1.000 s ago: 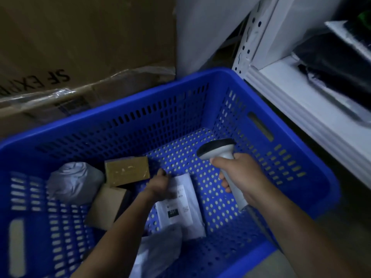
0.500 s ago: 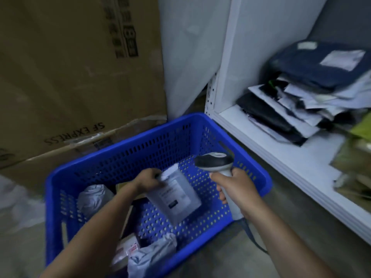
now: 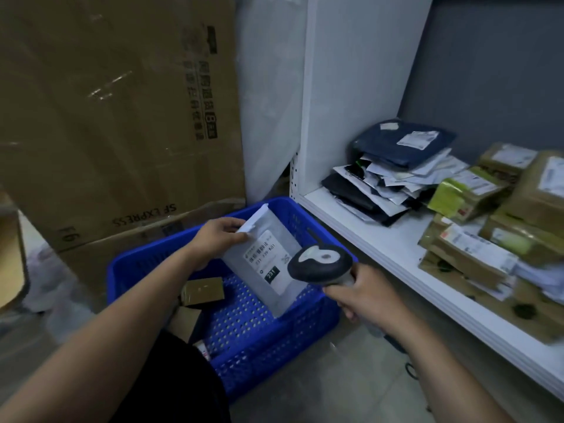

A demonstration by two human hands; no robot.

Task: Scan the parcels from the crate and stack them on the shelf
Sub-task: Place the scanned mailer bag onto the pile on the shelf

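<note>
Pinched parcel (image 3: 268,270) by its top corner with left hand (image 3: 216,236), above the crate (image 3: 268,355). Gripped scanner (image 3: 320,264) in right hand (image 3: 366,297), fingers curled round its handle.

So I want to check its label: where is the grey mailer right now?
Head view, centre: the grey mailer is held above the blue crate, the left hand pinching its top corner, the scanner in the right hand beside it.
</note>
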